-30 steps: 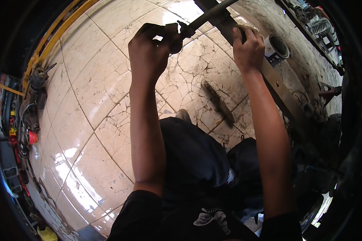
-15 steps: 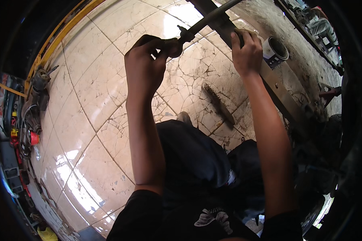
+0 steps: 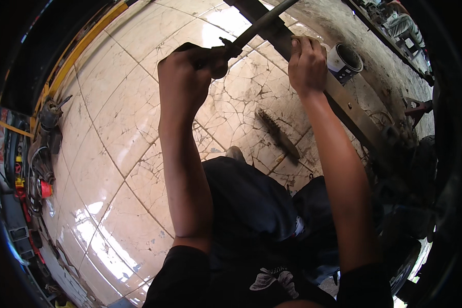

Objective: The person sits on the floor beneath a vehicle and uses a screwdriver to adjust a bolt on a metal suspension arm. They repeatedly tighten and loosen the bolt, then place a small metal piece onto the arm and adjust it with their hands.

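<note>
A dark metal rod [image 3: 262,26] crosses above a long metal beam [image 3: 351,105] at the top of the view. At the rod's near end sits a rounded joint [image 3: 219,66] with a small protruding clamp or bolt [image 3: 226,44] beside it. My left hand [image 3: 185,69] is closed at this joint; its fingertips are in shadow and partly hidden. On the beam rests my right hand [image 3: 309,65], its fingers bent over the top and the thumb near the forefinger. Below, between the hands, a worn wire brush [image 3: 278,134] lies on the floor.
An open paint can [image 3: 345,62] stands beyond the beam by the rough wall. Cracked, glossy tiles [image 3: 113,128] cover the floor. Along the left are a yellow frame [image 3: 82,43], mechanical parts [image 3: 49,123] and a red object [image 3: 46,189]. A stand [image 3: 418,109] is at the right.
The fingers of my left hand have turned and closed further around the joint. My right hand stays on the beam, while the whole view has shifted slightly.
</note>
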Motion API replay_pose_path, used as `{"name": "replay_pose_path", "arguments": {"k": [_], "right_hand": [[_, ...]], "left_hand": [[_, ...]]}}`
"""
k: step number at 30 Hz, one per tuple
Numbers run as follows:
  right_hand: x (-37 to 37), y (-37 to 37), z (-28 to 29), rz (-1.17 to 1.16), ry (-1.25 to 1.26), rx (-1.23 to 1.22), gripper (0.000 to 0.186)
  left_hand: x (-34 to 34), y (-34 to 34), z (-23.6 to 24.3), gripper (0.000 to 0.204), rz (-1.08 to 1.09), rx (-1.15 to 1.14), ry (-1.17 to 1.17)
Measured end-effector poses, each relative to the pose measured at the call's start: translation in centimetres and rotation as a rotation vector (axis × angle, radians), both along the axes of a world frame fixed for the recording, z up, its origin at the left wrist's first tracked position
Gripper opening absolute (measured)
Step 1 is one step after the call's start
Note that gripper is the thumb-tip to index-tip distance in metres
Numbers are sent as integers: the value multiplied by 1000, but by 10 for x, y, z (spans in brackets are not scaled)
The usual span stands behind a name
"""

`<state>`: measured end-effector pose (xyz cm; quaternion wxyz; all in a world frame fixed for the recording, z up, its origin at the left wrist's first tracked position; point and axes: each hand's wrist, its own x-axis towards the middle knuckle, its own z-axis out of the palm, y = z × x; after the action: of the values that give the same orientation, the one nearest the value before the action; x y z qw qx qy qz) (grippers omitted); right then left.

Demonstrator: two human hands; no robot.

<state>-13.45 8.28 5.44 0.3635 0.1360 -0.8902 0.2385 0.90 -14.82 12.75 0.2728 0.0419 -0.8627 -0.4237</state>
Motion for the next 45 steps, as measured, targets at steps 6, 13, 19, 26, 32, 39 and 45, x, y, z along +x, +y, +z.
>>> {"name": "replay_pose_path", "arguments": {"k": [6,13,19,26,32,39,45], "right_hand": [[4,7,-1,52,-30,-23,24],[7,0,4,-22,-68,7,26],[9,0,4,12,-71,-21,28],[7,7,4,12,-86,-23,30],[10,-4,11,-47,-123,-12,28],[12,1,8,11,-105,-32,29],[7,2,8,1,-67,6,30]], "left_hand": [[11,7,-2,19,61,-52,-25],[0,3,1,19,45,-53,-16],[15,4,5,18,38,18,-85],[5,7,4,20,37,-65,-71],[0,7,7,20,51,90,-86],[11,3,1,17,38,-2,-30],[-1,12,10,22,63,67,-107]]}}
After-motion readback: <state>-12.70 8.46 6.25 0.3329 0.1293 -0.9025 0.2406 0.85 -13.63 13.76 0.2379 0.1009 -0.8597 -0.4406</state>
